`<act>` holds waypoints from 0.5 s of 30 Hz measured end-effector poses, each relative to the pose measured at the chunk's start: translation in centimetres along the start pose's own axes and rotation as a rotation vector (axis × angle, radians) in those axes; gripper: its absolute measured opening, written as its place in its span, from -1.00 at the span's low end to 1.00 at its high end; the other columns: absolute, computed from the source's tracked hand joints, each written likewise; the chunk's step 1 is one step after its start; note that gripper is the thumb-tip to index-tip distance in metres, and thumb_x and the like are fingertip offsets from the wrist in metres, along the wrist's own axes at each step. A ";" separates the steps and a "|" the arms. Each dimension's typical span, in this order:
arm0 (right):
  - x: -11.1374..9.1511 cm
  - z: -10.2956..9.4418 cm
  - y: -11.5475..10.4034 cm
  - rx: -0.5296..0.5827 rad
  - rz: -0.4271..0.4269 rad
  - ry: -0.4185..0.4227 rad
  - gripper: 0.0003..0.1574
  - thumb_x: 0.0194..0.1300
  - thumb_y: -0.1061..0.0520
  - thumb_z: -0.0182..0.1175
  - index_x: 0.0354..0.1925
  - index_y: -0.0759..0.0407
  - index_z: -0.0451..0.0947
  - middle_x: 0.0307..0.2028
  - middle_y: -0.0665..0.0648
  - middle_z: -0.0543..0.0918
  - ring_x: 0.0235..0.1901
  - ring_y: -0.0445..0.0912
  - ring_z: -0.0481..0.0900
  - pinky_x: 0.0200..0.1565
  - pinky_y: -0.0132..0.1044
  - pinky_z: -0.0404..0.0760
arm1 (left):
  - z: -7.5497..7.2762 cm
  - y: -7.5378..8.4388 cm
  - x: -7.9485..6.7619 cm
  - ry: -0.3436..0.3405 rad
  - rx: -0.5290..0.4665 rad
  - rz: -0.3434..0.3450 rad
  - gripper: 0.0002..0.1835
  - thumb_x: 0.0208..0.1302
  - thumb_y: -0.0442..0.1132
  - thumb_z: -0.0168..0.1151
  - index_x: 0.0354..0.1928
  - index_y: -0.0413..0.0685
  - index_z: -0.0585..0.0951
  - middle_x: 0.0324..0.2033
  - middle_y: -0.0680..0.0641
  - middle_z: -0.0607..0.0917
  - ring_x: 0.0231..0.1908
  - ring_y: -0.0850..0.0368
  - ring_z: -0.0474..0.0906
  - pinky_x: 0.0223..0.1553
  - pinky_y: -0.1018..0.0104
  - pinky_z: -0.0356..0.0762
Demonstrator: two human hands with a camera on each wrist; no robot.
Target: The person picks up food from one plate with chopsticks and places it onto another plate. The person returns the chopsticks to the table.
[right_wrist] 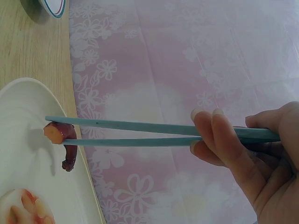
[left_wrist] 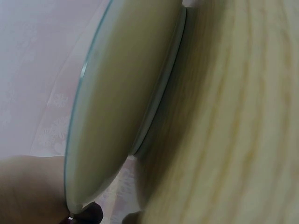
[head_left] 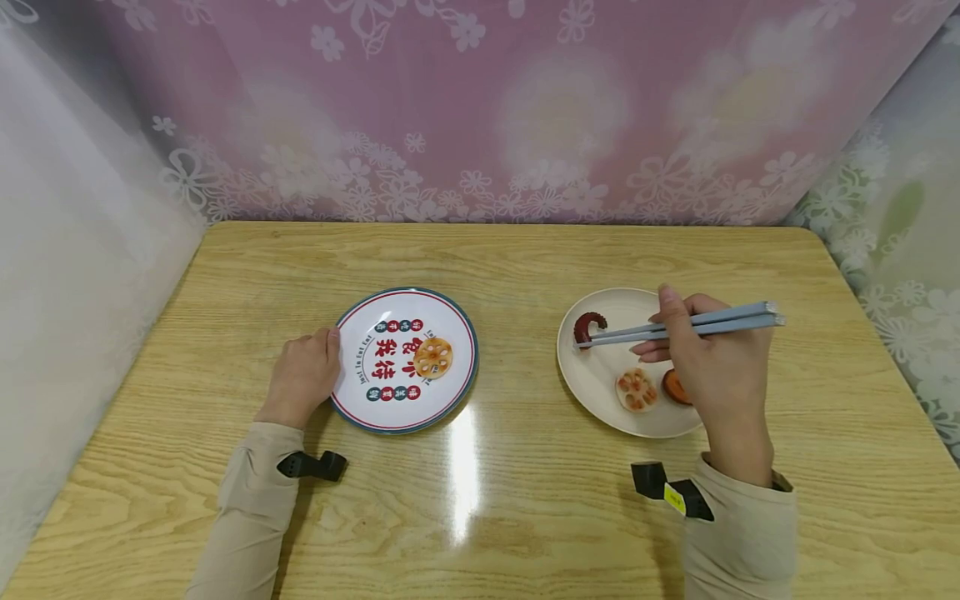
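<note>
My left hand (head_left: 300, 375) grips the near-left rim of a white plate (head_left: 390, 414) with red lettering and a blue edge. A lotus root slice (head_left: 433, 358) lies on that plate. In the left wrist view, the plate's underside (left_wrist: 117, 84) fills much of the frame. My right hand (head_left: 723, 367) holds a pair of grey-blue chopsticks (head_left: 738, 314) over a beige plate (head_left: 588, 407). Their tips are around a curled, dark red octopus tentacle (right_wrist: 69, 156), whose orange cut end shows in the right wrist view. I cannot tell whether the tentacle is lifted off the plate.
Another lotus root slice (head_left: 636, 390) and a round orange-brown piece (head_left: 675, 387), partly behind the right hand, lie on the beige plate. Both plates stand on a wooden table (head_left: 510, 508). A pink flowered curtain (head_left: 480, 108) hangs behind it, with pale cloth at both sides.
</note>
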State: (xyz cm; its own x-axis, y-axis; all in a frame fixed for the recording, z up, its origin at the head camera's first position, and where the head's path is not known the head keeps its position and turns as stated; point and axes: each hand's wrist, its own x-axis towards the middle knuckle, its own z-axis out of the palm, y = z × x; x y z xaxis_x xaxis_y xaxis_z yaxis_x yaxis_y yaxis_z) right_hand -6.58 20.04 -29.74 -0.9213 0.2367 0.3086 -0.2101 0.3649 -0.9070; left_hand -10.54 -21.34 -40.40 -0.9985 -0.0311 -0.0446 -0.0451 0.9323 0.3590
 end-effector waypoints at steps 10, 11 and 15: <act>0.1 0.1 -0.2 0.150 0.035 0.042 -0.59 0.34 0.11 0.20 -0.49 0.44 0.61 -0.68 0.16 0.65 -0.73 -0.07 0.63 -0.64 -0.31 0.56 | 0.0 0.0 0.0 0.010 -0.002 0.002 -0.47 0.56 -0.14 -0.39 -0.07 -0.48 0.50 -0.22 -0.52 0.58 -0.07 -0.46 0.50 -0.05 -0.22 0.41; 0.1 0.1 -0.2 0.157 0.040 0.045 -0.59 0.34 0.10 0.20 -0.49 0.43 0.61 -0.68 0.17 0.65 -0.73 -0.07 0.63 -0.63 -0.31 0.56 | 0.0 0.0 0.0 0.011 -0.002 0.002 -0.47 0.56 -0.14 -0.38 -0.07 -0.48 0.50 -0.22 -0.52 0.58 -0.07 -0.47 0.50 -0.05 -0.22 0.41; 0.0 0.1 -0.2 0.187 0.046 0.052 -0.59 0.33 0.09 0.21 -0.48 0.43 0.62 -0.66 0.22 0.64 -0.72 -0.06 0.63 -0.63 -0.31 0.57 | 0.0 0.1 0.0 0.009 -0.001 0.000 -0.46 0.56 -0.14 -0.38 -0.06 -0.48 0.50 -0.21 -0.51 0.59 -0.07 -0.46 0.50 -0.05 -0.22 0.41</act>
State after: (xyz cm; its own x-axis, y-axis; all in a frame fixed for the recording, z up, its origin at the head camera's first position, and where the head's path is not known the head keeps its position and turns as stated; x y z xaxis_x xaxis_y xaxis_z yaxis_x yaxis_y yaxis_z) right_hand -6.63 19.87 -29.60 -0.9143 0.2967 0.2758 -0.2300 0.1805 -0.9563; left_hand -10.49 -21.26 -40.39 -0.9988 -0.0340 -0.0359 -0.0447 0.9317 0.3604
